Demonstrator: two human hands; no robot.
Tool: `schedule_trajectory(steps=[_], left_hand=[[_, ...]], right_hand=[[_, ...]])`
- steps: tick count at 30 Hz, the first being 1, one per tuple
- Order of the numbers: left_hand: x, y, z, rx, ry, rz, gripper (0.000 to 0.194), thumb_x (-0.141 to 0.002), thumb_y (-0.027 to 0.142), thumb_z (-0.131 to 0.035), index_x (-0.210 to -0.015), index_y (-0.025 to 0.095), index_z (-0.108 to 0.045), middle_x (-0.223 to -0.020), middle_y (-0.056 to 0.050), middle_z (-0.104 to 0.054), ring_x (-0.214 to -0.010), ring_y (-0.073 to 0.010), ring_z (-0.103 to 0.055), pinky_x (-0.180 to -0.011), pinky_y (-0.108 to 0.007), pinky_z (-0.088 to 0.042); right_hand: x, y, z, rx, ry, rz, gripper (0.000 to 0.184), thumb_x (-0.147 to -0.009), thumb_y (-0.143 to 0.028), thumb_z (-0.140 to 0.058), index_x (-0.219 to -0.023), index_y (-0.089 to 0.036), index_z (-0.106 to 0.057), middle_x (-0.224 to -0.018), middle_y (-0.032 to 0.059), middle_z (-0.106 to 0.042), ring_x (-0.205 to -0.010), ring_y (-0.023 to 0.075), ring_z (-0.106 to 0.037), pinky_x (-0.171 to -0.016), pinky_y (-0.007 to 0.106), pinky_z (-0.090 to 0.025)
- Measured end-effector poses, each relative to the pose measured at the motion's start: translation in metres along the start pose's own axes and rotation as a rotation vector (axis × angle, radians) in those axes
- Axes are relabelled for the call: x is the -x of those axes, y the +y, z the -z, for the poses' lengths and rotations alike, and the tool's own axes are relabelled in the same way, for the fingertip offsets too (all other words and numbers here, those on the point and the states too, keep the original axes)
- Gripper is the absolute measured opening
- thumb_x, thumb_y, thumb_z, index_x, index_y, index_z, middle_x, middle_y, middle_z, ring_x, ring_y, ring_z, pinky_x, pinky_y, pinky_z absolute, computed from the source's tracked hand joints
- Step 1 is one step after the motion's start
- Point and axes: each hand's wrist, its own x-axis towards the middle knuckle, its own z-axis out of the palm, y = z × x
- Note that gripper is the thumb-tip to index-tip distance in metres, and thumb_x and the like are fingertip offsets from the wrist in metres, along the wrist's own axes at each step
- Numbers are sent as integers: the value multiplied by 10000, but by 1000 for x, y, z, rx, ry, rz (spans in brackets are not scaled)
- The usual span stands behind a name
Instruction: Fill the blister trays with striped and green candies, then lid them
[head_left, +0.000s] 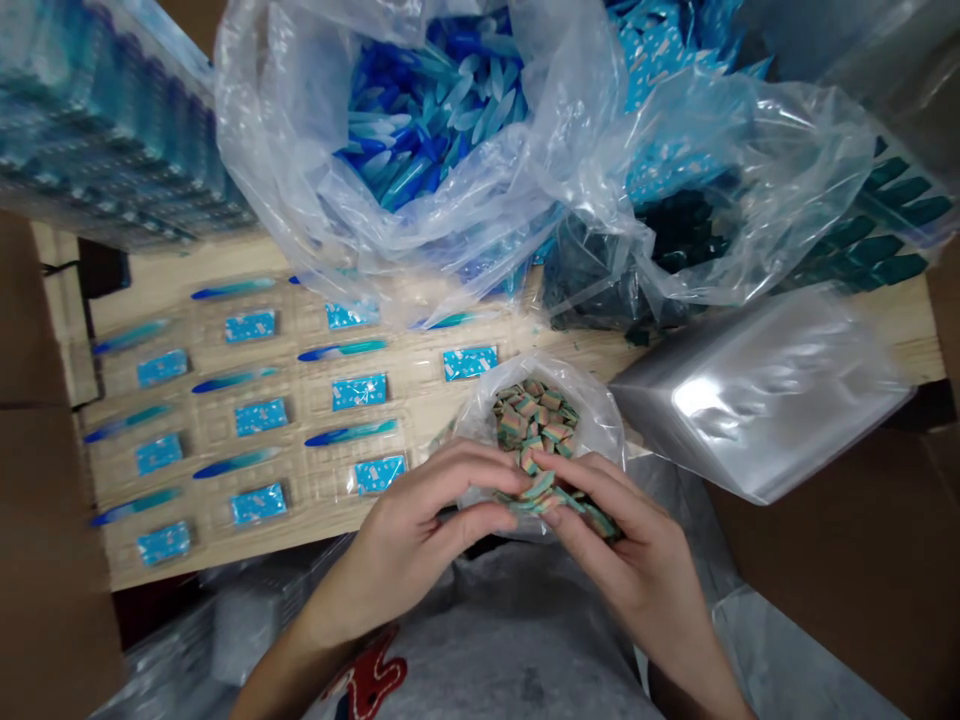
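Observation:
My left hand [424, 525] and my right hand [619, 545] meet at the near edge of a wooden board [911, 335]. Both are closed, pinching several small striped squares [544, 492] between fingertips, in green, orange and pink. Just beyond the fingers sits a small clear bag [536, 415] of the same striped squares, its mouth open. To the left, clear trays [247, 420] lie on the board, their pockets holding blue pens [341, 350] and small blue packets [360, 391].
A large clear bag of blue pens [435, 110] stands at the back, with bags of blue packets [675, 110] and dark green pens [877, 230] to the right. A stack of clear bags [765, 395] lies right. Stacked filled trays [105, 130] sit back left. Brown cardboard flanks both sides.

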Motion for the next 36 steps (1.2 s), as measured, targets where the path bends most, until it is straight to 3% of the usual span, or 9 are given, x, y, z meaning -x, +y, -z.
schedule_trajectory(steps=[8, 14, 20, 26, 32, 36], left_hand=[[1, 0, -2, -9, -32, -12, 91, -889, 242, -691, -975, 237, -661, -962, 11, -697, -919, -109, -664, -834, -190, -520], [2, 2, -2, -37, -51, -10, 82, -897, 258, -684, -940, 231, -620, -950, 26, -663, -911, -93, -634, -828, -174, -496], [4, 3, -5, -62, -41, -39, 106, -902, 283, -676, -927, 221, -594, -931, 31, -647, -897, -82, -626, -808, -157, -491], [4, 7, 0, -194, -40, -185, 144, -933, 290, -629, -1049, 205, -619, -992, 3, -665, -955, -79, -627, -867, -148, -493], [0, 3, 8, -194, -98, -372, 105, -923, 232, -641, -1014, 191, -607, -1180, -77, -702, -1132, -160, -639, -997, -300, -508], [-4, -1, 8, -74, -139, -397, 101, -942, 242, -619, -1035, 206, -599, -1030, -57, -758, -994, -154, -712, -926, -298, -555]], right_hand=[[0, -2, 6, -86, -43, 5, 394, -899, -88, -660, -1200, -340, -701, -973, -46, -690, -899, 65, -669, -791, 89, -511], [-6, -3, 7, -160, -121, -64, 407, -888, -114, -692, -1174, -403, -712, -954, -62, -710, -884, 78, -671, -799, 116, -512], [-5, 2, 7, -317, -172, -208, 321, -908, -233, -704, -1150, -443, -719, -831, -44, -662, -618, 66, -593, -551, 129, -486], [-8, 1, 10, -509, -260, -298, 177, -915, -380, -699, -1080, -397, -762, -773, -28, -617, -554, 48, -525, -514, 120, -475], [-12, -3, 7, -733, -372, -398, 101, -885, -382, -730, -910, -316, -802, -727, -22, -600, -566, 54, -519, -506, 103, -487], [-11, -2, 6, -789, -420, -412, 136, -894, -378, -723, -957, -288, -802, -717, -11, -599, -566, 54, -506, -498, 102, -462]])
